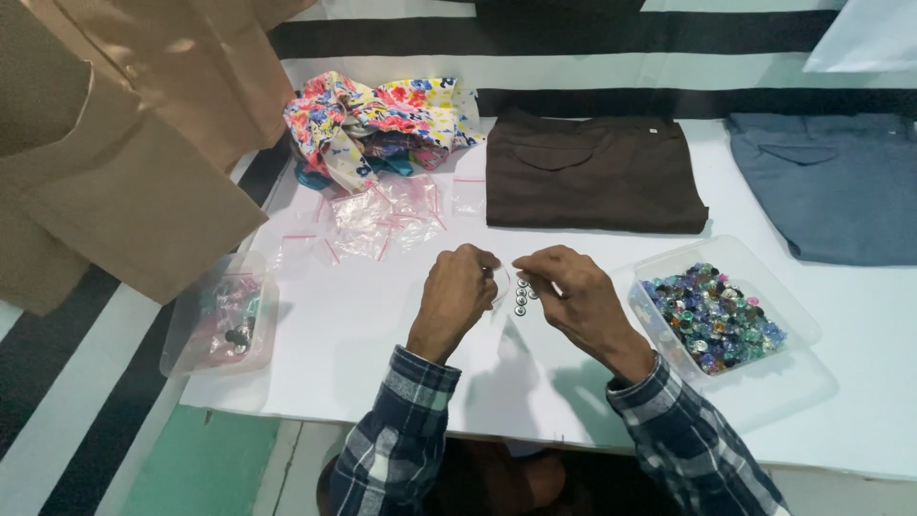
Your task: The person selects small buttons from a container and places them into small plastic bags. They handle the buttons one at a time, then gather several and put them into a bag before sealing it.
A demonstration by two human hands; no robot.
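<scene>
The fingertips of both hands meet over the middle of the white table (382,334), pinched together around a small clear plastic bag (501,284) that is hard to make out against the tabletop. The left hand (457,296) is curled into a loose fist with thumb and forefinger closed on the bag's left edge. The right hand (571,291) has its thumb and forefinger nipped on the other edge, the remaining fingers folded under. Between and just below the two hands sits a little cluster of small round buttons (522,294); whether they are inside the bag or lying on the table beneath it I cannot tell. Both wrists come out of blue and white checked sleeves (411,420).

Just to the right of the right hand stands a clear plastic tub (735,250) full of shiny buttons in blue, green and purple. Off to the left, near the table's edge, a second clear tub (186,334) holds a smaller jumble of pink and dark bits. Beyond the hands a scatter of empty small zip bags (382,215) lies on the table, and behind them a bundle of bright floral cloth (373,119). A folded brown garment (587,172) lies further back, with a folded grey-blue one (831,182) to its right. Tan fabric (115,162) hangs at the far left
</scene>
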